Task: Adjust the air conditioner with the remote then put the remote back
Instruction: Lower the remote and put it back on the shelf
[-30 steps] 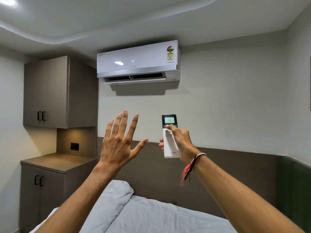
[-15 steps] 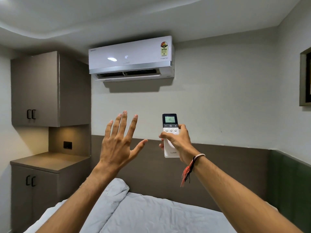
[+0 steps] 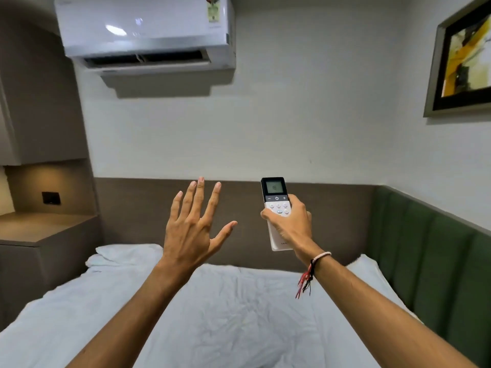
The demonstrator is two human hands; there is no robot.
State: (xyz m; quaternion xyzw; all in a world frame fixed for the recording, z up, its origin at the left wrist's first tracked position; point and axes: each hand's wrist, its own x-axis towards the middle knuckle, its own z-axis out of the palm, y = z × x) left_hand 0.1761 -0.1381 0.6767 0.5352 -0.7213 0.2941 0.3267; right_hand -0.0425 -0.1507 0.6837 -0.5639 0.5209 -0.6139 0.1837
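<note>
Remote held upright in the right hand, aimed toward the unit

Remote (image 3: 276,208) stands upright in front of the headboard panel (image 3: 332,208), small screen at the top and white button face toward the camera; it looks like a light, rigid plastic slab, smooth-sided and likely a little slippery, so a wrap around the lower body suits it, leaving the keys free; the right hand (image 3: 291,225) grips it just so, fingers behind and the thumb lying across the face below the buttons; the left hand (image 3: 192,227) is raised beside it, fingers spread wide and holding nothing; the air conditioner (image 3: 144,33) hangs on the wall above with its flap open; the bed (image 3: 225,314) lies below both arms.
</note>
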